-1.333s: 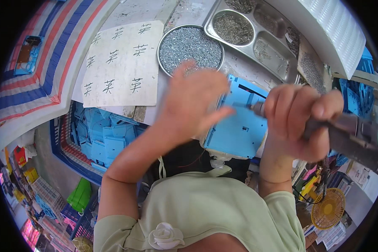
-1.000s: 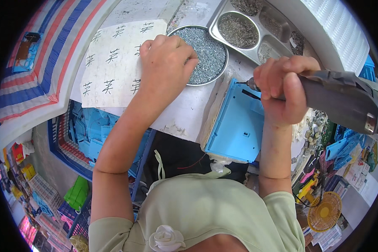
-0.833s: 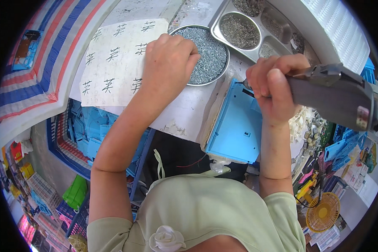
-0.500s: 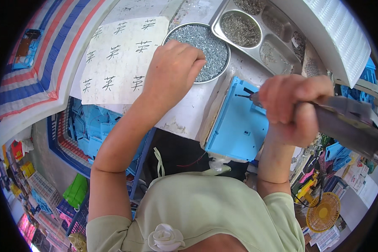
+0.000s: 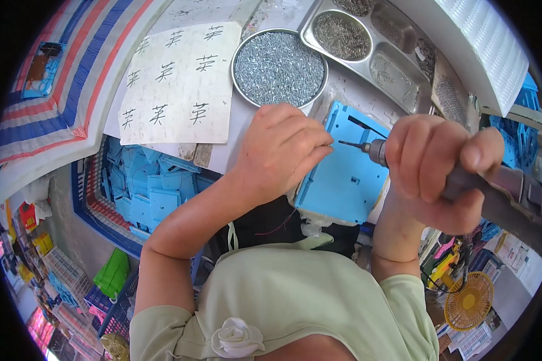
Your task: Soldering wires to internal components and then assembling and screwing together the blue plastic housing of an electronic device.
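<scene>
My right hand (image 5: 439, 165) is wrapped round a dark power screwdriver (image 5: 494, 192), its metal chuck and thin bit pointing left. Below the bit lies a light-blue plastic panel (image 5: 343, 180) with slots and small holes, flat at the table's edge. My left hand (image 5: 286, 150) is closed, thumb and fingertips pressed together over the panel's left edge, close to the bit's tip. Whatever it pinches is too small or hidden to make out. Just beyond that hand stands a round metal dish (image 5: 280, 69) full of small silver screws.
A steel compartment tray (image 5: 367, 60) with small metal parts overlaps the dish's right side. Left of the dish lies a sheet of paper (image 5: 180, 90) with handwriting. A blue crate (image 5: 81, 198) of blue plastic parts sits lower left. A white ridged panel (image 5: 476, 48) stands at the right.
My left hand has come from the screw dish toward me and right, to the panel's edge by the bit. My right hand and the screwdriver have shifted slightly right and nearer.
</scene>
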Tool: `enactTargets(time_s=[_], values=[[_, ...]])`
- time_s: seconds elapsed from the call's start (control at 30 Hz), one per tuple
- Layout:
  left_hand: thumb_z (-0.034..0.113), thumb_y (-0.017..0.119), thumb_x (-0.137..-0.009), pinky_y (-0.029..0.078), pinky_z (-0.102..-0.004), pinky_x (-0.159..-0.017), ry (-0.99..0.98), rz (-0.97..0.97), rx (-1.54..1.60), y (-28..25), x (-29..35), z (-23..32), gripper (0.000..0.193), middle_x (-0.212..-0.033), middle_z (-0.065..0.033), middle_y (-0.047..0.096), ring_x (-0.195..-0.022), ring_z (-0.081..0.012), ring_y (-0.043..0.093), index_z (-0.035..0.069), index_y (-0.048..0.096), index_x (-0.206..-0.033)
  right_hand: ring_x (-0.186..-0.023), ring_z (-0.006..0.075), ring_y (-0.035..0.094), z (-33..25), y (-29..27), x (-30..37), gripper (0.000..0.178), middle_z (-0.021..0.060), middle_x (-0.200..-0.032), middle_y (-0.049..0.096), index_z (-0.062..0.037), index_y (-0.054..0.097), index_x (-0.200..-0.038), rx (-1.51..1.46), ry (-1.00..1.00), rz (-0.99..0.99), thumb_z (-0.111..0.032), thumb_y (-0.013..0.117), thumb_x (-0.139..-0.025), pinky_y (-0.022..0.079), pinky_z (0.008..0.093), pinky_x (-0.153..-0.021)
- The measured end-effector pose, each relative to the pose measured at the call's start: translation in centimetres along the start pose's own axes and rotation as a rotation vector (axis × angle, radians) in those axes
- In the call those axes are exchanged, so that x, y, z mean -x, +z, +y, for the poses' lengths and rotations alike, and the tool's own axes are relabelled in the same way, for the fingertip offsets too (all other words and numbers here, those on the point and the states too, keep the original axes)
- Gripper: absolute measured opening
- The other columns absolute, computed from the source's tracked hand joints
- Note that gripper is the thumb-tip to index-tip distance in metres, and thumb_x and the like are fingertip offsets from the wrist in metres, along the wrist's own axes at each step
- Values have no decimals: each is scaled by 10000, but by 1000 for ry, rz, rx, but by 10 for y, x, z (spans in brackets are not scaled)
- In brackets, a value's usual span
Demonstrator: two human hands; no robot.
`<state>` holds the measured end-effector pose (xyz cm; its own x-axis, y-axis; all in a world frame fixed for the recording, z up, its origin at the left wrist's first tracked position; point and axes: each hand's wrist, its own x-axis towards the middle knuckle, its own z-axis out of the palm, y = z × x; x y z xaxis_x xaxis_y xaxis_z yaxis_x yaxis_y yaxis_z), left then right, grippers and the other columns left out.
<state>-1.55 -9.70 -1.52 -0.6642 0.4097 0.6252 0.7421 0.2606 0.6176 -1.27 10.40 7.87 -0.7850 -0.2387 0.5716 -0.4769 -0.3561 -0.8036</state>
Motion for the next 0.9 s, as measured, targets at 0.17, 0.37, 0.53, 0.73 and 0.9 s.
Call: enactTargets(time_s=[0.17, 0.37, 0.53, 0.73, 0.9], values=[[73, 849, -699, 453, -387, -806, -26, 1, 6, -5, 7, 14, 276, -923, -26, 718, -858, -263, 632, 95, 704, -933, -507, 88, 517, -7, 11, 7, 286, -64, -663, 549, -130, 521, -1199, -33, 19, -76, -357, 584, -1037, 439, 281, -520], [95, 856, -691, 463, -385, -782, 6, 17, 4, -8, 13, 16, 271, -888, -20, 710, -823, -263, 633, 100, 705, -915, -501, 95, 510, -11, 24, 12, 275, -56, -654, 542, -119, 520, -1198, 15, 44, -61, -340, 575, -1043, 435, 288, -518], [32, 833, -743, 498, -335, -689, -74, -35, 123, -25, 20, 19, 237, -872, -64, 714, -742, -225, 643, 56, 715, -947, -499, 106, 505, -11, 37, 21, 262, -41, -631, 526, -98, 511, -1149, -26, 103, 18, -316, 599, -1032, 430, 305, -508], [-45, 717, -892, 555, -264, -728, -620, 131, 460, -39, 43, 18, 151, -928, -98, 748, -826, -160, 723, 9, 733, -1031, -564, 171, 551, -5, 61, 46, 297, 63, -752, 583, -44, 524, -1020, 16, 306, 198, -181, 764, -913, 466, 340, -550], [16, 743, -890, 561, -284, -710, -576, 125, 304, -38, 53, 24, 155, -902, -86, 762, -792, -186, 731, 44, 760, -1041, -589, 181, 611, 8, 62, 51, 257, 81, -753, 651, -35, 606, -929, 221, 296, 72, 18, 805, -775, 488, 298, -550]])
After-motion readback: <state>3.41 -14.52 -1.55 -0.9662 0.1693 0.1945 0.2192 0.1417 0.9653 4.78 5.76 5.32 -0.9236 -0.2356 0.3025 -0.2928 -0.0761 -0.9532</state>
